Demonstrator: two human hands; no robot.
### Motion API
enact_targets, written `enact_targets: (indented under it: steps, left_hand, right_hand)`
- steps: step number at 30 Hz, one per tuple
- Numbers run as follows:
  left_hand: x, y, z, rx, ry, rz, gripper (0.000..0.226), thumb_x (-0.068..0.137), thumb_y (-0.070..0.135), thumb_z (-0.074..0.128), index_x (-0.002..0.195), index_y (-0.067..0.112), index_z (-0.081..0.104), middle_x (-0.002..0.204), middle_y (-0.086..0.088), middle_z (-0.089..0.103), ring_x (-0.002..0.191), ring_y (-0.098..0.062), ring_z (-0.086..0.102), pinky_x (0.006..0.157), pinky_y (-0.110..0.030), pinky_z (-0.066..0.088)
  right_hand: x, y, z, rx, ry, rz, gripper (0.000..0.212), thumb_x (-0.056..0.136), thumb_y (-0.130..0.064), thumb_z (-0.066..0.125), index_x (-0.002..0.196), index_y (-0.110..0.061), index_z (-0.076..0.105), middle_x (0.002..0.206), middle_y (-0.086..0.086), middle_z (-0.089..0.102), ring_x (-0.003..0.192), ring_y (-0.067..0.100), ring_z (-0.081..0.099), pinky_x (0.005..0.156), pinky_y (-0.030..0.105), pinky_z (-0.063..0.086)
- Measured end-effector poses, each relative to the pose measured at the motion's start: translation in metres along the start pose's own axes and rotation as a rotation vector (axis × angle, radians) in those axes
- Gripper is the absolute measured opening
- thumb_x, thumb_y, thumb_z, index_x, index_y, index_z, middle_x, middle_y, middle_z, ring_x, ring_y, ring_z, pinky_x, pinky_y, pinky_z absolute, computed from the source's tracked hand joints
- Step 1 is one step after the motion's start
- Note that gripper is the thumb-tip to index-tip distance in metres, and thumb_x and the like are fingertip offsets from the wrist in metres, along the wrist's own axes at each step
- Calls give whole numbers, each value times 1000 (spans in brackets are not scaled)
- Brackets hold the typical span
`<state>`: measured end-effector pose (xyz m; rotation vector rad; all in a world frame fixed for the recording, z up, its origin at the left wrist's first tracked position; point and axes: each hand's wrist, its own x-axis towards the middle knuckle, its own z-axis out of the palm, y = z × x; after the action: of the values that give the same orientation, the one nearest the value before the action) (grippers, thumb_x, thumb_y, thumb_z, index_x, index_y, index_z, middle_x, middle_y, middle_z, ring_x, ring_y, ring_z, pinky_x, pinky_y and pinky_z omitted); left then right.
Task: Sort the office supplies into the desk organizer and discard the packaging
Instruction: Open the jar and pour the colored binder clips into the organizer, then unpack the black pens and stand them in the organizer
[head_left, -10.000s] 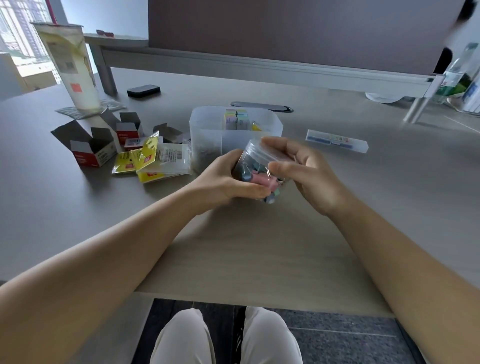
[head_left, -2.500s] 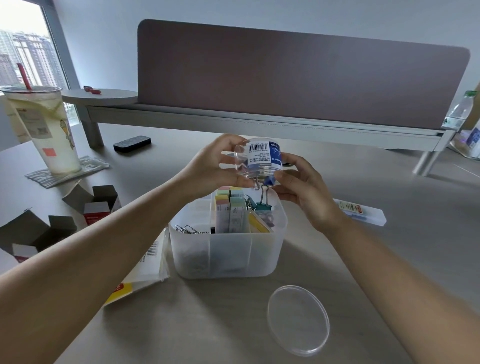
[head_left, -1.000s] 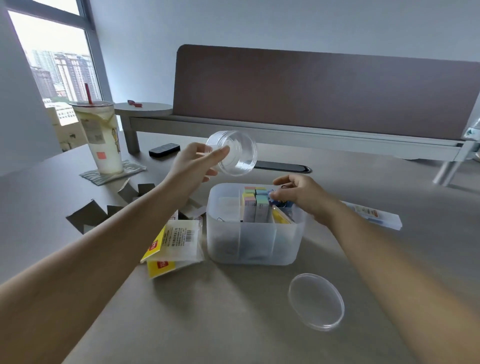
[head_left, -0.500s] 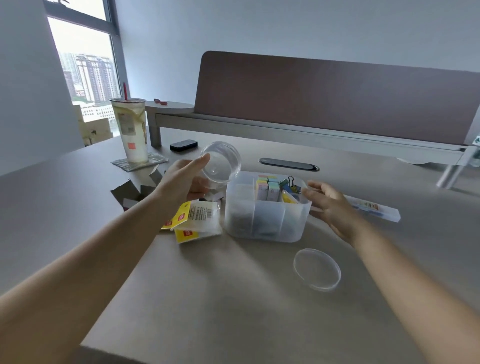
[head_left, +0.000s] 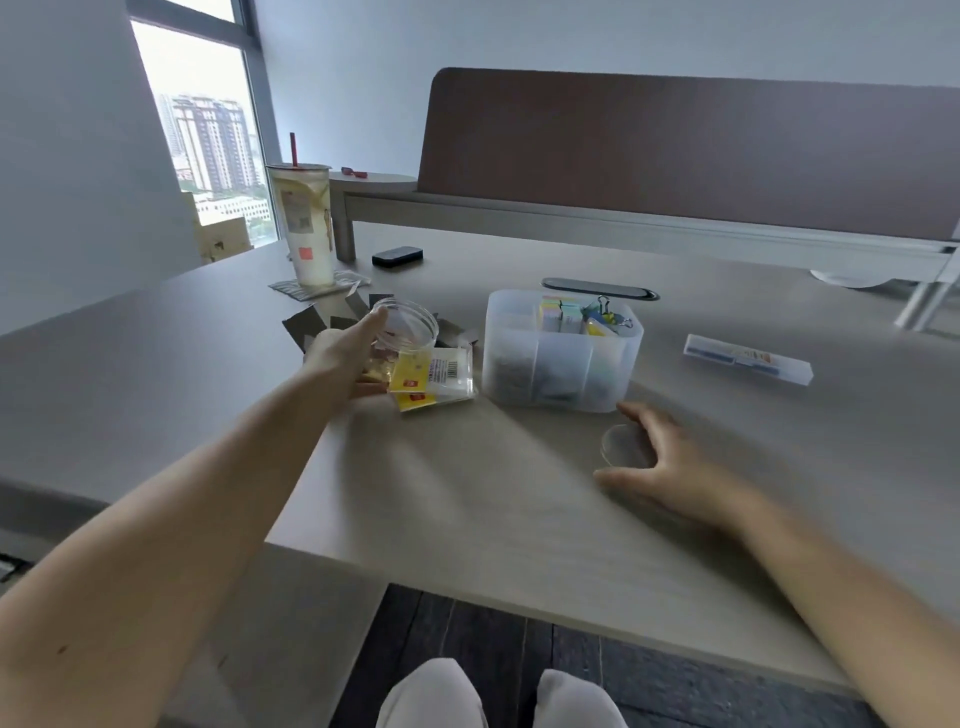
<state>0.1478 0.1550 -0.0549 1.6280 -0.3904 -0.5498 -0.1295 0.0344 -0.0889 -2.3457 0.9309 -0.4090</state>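
Observation:
My left hand (head_left: 345, 353) holds the empty clear plastic jar (head_left: 408, 330) upright over the yellow-labelled packets (head_left: 434, 376), left of the organizer. The translucent desk organizer (head_left: 561, 358) stands mid-table with coloured sticky notes and binder clips (head_left: 605, 312) in its compartments. My right hand (head_left: 660, 462) lies over the jar's clear round lid (head_left: 618, 446) on the table in front of the organizer, fingers spread and slightly curved; whether it grips the lid is unclear.
Opened cardboard boxes (head_left: 311, 325) lie behind the jar. A tall drink cup (head_left: 306, 226) stands on a napkin at the back left, near a black device (head_left: 397, 256). A clear flat case (head_left: 748, 358) lies to the right. A desk divider (head_left: 675, 150) closes the far side.
My left hand has lowered the empty jar toward the packets on the table. My right hand has come away from the organizer and down onto the lid.

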Motion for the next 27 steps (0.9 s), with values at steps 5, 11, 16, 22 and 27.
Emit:
enact_targets:
  steps: [5, 11, 16, 22, 27]
  left_hand:
    - [15, -12, -11, 127, 39, 19, 64, 67, 69, 56, 75, 6, 61, 69, -9, 55, 83, -31, 58, 94, -49, 48]
    - [-1, -20, -20, 159, -72, 126, 66, 43, 76, 65, 69, 16, 53, 66, -3, 50, 73, -22, 52, 66, -32, 43]
    - [-36, -28, -27, 484, -108, 437, 79, 59, 42, 78, 125, 16, 43, 131, -11, 45, 124, -23, 40, 103, -29, 31]
    - [-62, -39, -23, 835, -134, 726, 100, 65, 34, 75, 142, 14, 15, 153, -7, 10, 140, -24, 8, 114, -36, 14]
    - [-82, -31, 12, 936, -332, 869, 87, 71, 43, 69, 140, 14, 24, 150, -5, 23, 139, -21, 18, 112, -32, 19]
  right_hand:
    - [1, -14, 13, -87, 84, -63, 72, 72, -31, 71, 132, -15, 33, 137, 9, 37, 127, 22, 35, 99, 24, 29]
    - [13, -38, 29, -65, 80, -142, 74, 70, -32, 73, 129, -13, 35, 136, 8, 41, 122, 20, 40, 91, 18, 29]
    - [25, -54, 42, -68, 31, -176, 77, 70, -36, 72, 132, -15, 32, 139, 5, 40, 126, 19, 39, 102, 24, 29]
    - [10, -46, 32, -122, 64, -229, 67, 77, -33, 66, 133, -13, 35, 137, 6, 38, 126, 18, 35, 94, 17, 25]
    - [-9, -17, 8, -189, 83, -142, 52, 84, -33, 57, 129, -12, 40, 136, 8, 41, 125, 20, 37, 89, 18, 27]
